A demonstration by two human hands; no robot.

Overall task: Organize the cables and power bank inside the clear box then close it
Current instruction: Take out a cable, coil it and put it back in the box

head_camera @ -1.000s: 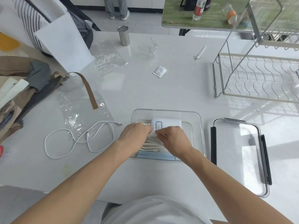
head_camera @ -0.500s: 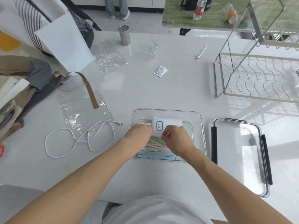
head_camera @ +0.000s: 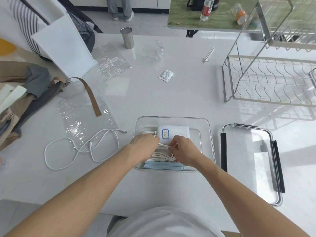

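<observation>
Cable bundle being tucked into the clear box on the tabletop

Since a second ago both hands have slid nearer the body, off the power bank at the box's far side. Left hand and right hand pinch the coiled cable between them; a loose cable and the lid wait outside.

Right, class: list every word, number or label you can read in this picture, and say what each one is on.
"Y29", handwritten sideways inside a blue-bordered sticker on the white power bank in the clear box.
Small white sachet on the table: printed, too small to read.
Bottle on the far green table: red label, too blurred to read.
</observation>
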